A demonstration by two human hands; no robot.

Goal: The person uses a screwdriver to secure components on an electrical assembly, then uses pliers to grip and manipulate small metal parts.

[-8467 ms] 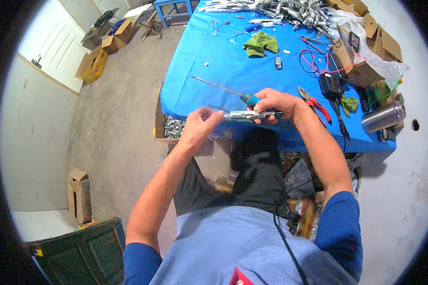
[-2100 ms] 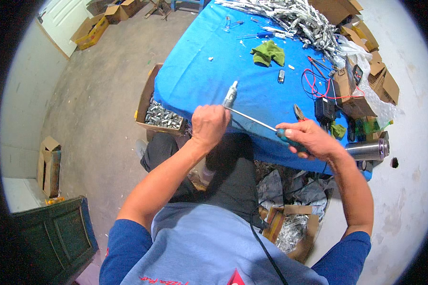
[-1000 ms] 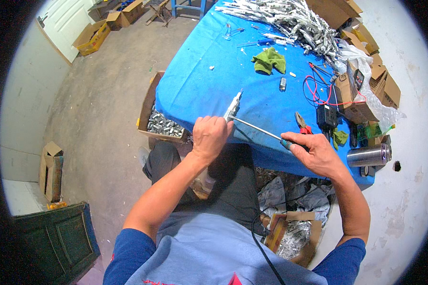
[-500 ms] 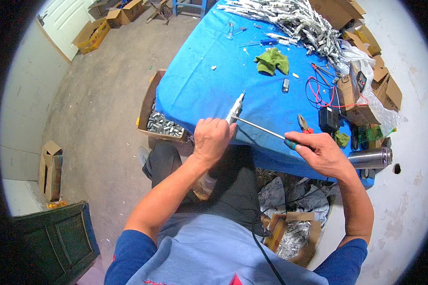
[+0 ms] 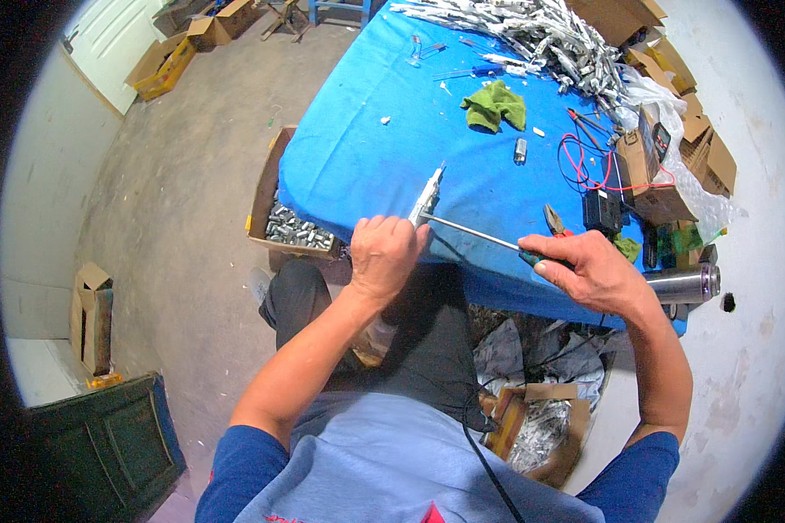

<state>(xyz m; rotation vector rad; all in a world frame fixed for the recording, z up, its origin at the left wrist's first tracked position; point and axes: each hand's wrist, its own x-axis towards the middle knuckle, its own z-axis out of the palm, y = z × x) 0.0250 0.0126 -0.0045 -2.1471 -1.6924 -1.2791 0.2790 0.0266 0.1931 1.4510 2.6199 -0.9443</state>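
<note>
My left hand (image 5: 384,253) is closed around the lower end of a slim white part (image 5: 427,197) with a thin pointed tip, holding it at the table's near edge. My right hand (image 5: 591,270) grips the dark green handle of a screwdriver (image 5: 475,232). The screwdriver's long metal shaft points left, and its tip touches the white part just above my left fingers. Beyond them on the blue cloth (image 5: 358,131) lie a green rag (image 5: 494,106) and a small silver cylinder (image 5: 520,151). Pliers (image 5: 555,221) with red handles rest just past my right hand.
A heap of similar white parts (image 5: 541,39) covers the table's far end. Along the right edge stand a black box-shaped device (image 5: 602,211) with red and black leads, cartons (image 5: 645,166) and a steel flask (image 5: 685,285). Left of the table, a carton (image 5: 266,196) holds many small silver cylinders.
The view has shifted slightly. Both hands keep their grips, and the screwdriver tip stays against the white part. My right wrist has turned a little, and the handle shows less.
</note>
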